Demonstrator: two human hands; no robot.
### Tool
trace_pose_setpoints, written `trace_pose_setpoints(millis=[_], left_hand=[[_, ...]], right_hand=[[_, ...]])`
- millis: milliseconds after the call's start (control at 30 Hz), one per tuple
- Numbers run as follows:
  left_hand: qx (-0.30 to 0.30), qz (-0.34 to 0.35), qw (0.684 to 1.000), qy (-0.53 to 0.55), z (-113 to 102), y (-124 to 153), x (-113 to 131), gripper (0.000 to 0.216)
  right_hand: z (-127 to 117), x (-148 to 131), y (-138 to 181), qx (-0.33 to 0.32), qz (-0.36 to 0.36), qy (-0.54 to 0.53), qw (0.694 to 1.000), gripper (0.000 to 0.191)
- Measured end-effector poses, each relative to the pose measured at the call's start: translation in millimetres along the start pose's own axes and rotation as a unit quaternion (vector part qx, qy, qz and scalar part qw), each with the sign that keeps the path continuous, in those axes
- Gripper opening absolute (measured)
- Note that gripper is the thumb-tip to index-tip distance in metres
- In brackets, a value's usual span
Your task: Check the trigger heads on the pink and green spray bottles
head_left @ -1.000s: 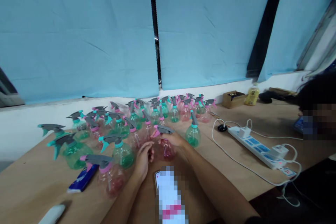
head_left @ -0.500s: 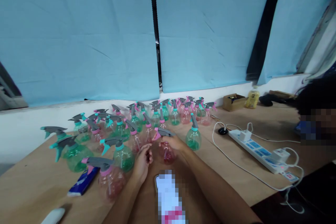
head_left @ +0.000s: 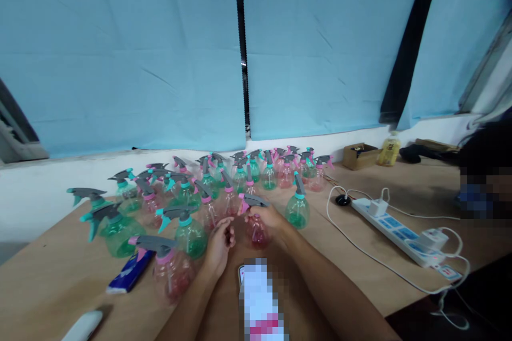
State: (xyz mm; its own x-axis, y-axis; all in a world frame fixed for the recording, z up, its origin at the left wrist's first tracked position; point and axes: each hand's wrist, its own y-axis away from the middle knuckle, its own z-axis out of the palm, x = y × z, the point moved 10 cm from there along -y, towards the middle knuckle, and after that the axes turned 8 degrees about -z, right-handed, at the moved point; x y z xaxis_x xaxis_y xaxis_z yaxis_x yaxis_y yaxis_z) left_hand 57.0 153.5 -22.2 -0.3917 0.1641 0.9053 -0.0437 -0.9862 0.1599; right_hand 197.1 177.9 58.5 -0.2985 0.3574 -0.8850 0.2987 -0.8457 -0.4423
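While the right hand (head_left: 267,218) is gripping the pink spray bottle (head_left: 258,235) by its neck, maybe for steadiness, the bottle is standing on the table (head_left: 48,272) past the phone (head_left: 259,293); the left hand (head_left: 221,240) is resting half curled nearby, seemingly holding nothing.

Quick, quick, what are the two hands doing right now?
Left hand: partly open, fingers curled, nothing seen in it.
Right hand: closed around the neck of a pink spray bottle.

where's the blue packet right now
In the head view, the blue packet lies at lower left on the table, just left of the nearest pink spray bottle.
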Motion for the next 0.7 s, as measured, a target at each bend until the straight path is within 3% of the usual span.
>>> trace_pose_setpoints(millis=[400, 600, 700], left_hand=[[0.000, 0.002, 1.000, 0.004, 0.7, -0.3, 0.9, 0.033], [0.004, -0.007, 1.000, 0.012, -0.1, -1.8, -0.2, 0.033], [0.008, -0.004, 1.000, 0.014, -1.1, -1.4, 0.4, 0.034]], right_hand=[[-7.1, 7.3, 0.4, 0.051, -0.004, 0.005, 0.999, 0.012], [2.8, 9.4, -1.1, 0.040, -0.016, -0.010, 0.999, 0.012], [-3.6, 14.9, 1.6, 0.085, -0.028, 0.045, 0.995, 0.010]])
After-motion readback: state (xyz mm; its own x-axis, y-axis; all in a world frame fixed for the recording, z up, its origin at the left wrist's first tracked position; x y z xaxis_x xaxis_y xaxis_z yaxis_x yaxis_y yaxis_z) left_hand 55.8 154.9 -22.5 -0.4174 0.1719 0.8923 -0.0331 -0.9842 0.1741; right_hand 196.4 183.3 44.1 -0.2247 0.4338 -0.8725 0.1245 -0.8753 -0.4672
